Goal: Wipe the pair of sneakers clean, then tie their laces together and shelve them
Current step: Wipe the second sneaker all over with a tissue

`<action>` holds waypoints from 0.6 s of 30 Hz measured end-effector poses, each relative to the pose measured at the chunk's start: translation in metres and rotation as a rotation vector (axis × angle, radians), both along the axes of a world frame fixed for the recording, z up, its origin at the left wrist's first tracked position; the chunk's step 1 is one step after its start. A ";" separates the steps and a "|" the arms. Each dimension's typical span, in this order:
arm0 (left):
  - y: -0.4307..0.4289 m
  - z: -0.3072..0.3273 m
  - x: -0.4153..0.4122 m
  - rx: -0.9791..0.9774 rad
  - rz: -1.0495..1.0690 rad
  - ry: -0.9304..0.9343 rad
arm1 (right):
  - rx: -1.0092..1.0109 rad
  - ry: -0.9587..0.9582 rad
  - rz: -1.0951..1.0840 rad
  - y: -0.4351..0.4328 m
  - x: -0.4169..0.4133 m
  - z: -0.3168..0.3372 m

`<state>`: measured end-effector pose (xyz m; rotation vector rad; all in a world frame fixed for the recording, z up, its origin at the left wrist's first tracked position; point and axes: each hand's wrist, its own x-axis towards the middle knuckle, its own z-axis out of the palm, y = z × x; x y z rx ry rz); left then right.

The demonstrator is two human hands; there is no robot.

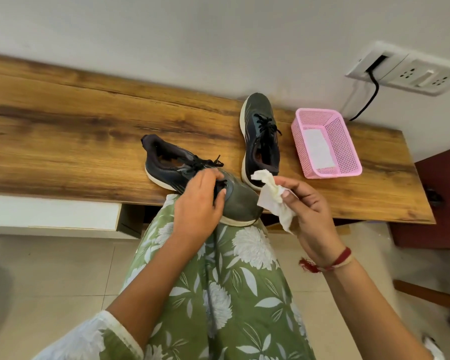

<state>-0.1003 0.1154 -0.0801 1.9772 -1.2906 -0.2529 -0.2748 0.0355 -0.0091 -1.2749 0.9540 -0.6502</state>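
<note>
Two dark grey mesh sneakers on brown wooden bench [89, 126]. Near sneaker [166, 168], frame centre, lies diagonal, toe lower-right past the edge, left hand [200, 201] gripping it at the laces. Far sneaker [261, 136], centre-right, points up-frame. I see right hand [315, 211] pinching crumpled white wipe [273, 201].

A pink mesh basket [344, 146] stands on the wooden surface [76, 120], with a white sheet [318, 149] lying inside it. A black cable [372, 96] hangs from the wall socket panel [413, 71].
</note>
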 end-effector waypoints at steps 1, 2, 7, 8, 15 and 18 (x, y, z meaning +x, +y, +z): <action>-0.002 0.006 0.001 -0.014 0.033 -0.091 | 0.010 -0.033 0.002 0.002 0.000 -0.001; -0.007 0.012 0.004 0.017 0.051 -0.168 | 0.010 -0.051 -0.009 0.002 0.000 -0.002; -0.023 0.026 0.007 0.606 -0.321 -0.368 | -0.001 0.155 -0.276 -0.016 0.008 -0.025; -0.020 0.026 0.006 0.615 -0.313 -0.375 | -0.025 0.221 -0.293 -0.020 0.009 -0.031; 0.014 0.027 0.013 0.233 0.375 0.272 | 0.113 0.296 -0.182 -0.031 0.015 -0.047; 0.011 0.015 0.016 0.272 0.393 0.578 | 0.039 0.337 -0.199 -0.027 0.017 -0.050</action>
